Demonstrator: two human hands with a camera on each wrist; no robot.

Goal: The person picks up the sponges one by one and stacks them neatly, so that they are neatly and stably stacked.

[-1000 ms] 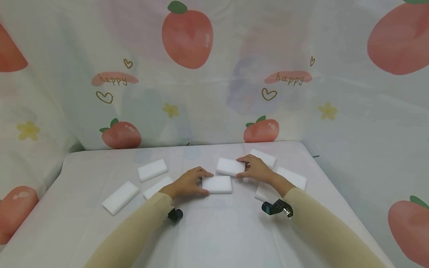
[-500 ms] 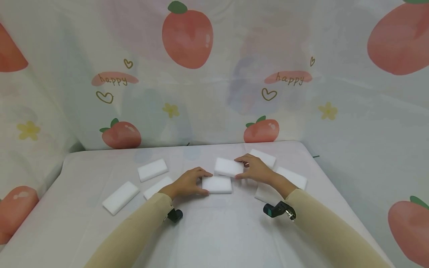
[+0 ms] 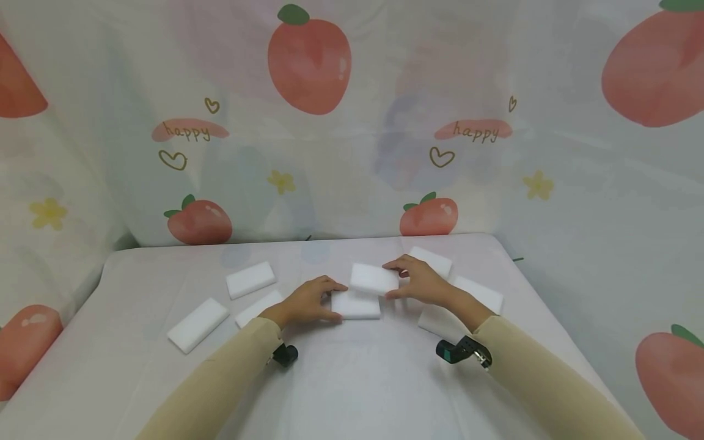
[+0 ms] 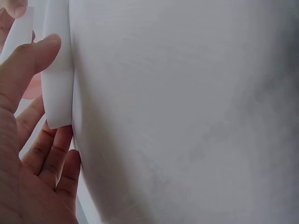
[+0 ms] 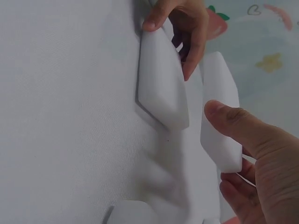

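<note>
My right hand [image 3: 422, 282] pinches a white sponge block [image 3: 374, 278] by its right end, between thumb and fingers. In the right wrist view that held block [image 5: 219, 107] hangs raised off the table. Just in front of and below it, a second white sponge block [image 3: 357, 310] lies flat on the table. My left hand [image 3: 305, 300] holds this one by its left end; the left wrist view shows the thumb on one side of the block [image 4: 58, 84] and the fingers round its end. From the head view the raised block covers part of the lower one's back edge.
More white blocks lie about: left blocks [image 3: 198, 325], [image 3: 250, 280] and a partly hidden block [image 3: 257, 308]; right blocks [image 3: 431, 261], [image 3: 478, 293] and a block [image 3: 442, 322] partly behind the right wrist. A white cloth [image 3: 352, 391] covers the table; a fruit-printed curtain [image 3: 352, 153] stands behind.
The right hand has brought its block slightly left and nearer, so it now overlaps the lower block's back edge in the head view. My left hand has kept its place.
</note>
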